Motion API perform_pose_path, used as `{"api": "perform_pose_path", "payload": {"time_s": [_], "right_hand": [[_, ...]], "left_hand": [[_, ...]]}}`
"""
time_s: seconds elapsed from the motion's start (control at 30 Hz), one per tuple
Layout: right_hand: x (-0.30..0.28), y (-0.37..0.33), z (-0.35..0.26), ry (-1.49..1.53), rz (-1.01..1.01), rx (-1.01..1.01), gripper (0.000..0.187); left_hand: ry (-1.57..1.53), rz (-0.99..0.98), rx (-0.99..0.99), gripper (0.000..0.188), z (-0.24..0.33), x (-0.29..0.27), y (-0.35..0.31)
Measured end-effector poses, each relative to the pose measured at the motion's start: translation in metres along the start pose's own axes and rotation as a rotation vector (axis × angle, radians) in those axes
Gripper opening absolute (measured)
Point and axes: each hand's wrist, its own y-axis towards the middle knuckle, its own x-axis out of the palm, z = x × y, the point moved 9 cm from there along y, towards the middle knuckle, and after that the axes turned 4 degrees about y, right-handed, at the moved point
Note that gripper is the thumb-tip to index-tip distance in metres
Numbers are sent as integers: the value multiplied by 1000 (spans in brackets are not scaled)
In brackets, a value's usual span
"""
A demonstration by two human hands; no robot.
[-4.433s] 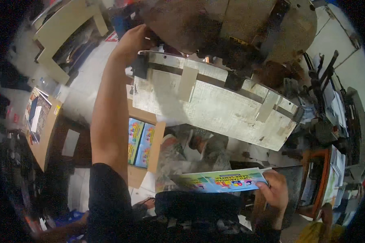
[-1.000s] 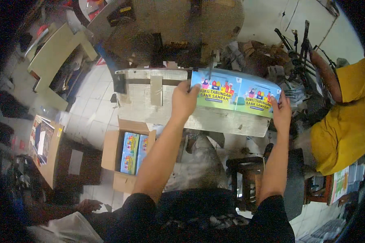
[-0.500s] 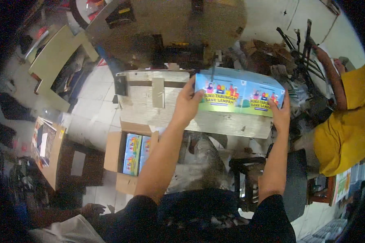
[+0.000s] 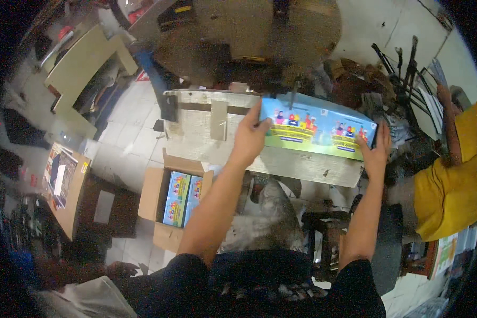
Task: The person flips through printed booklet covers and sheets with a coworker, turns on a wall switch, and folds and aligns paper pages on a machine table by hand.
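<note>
Worn grey work table point(image 4: 206, 138) under a large machine: the colourful printed booklet point(image 4: 318, 127) lies flat on it, long axis running hand to hand — left hand point(image 4: 252, 135) grips its left end, right hand point(image 4: 377, 151) steadies its right end, both equally near.

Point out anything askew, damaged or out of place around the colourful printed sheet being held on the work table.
Nothing stands out. The left hand and right hand hold the colourful printed sheet by its ends, flat on the worn table. The cardboard box below sits open on the floor.
</note>
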Motion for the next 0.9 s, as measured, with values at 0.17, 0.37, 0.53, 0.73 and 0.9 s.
{"api": "perform_pose_path", "payload": {"time_s": [0.17, 0.37, 0.53, 0.73, 0.9], "right_hand": [[4, 1, -30, -195, -46, -65, 88], [-8, 4, -8, -93, 19, -15, 73], [-4, 12, -32, -102, -18, -116, 63], [18, 23, -28, -112, -168, -227, 50], [29, 24, -25, -87, -142, -234, 44]], "left_hand": [[178, 256, 149, 50, 11, -66, 4], [432, 230, 201, 45, 24, -51, 8], [665, 240, 221, 51, 52, -34, 0], [932, 147, 151, 48, 41, -30, 12], [1039, 346, 536, 44, 61, -41, 6]]}}
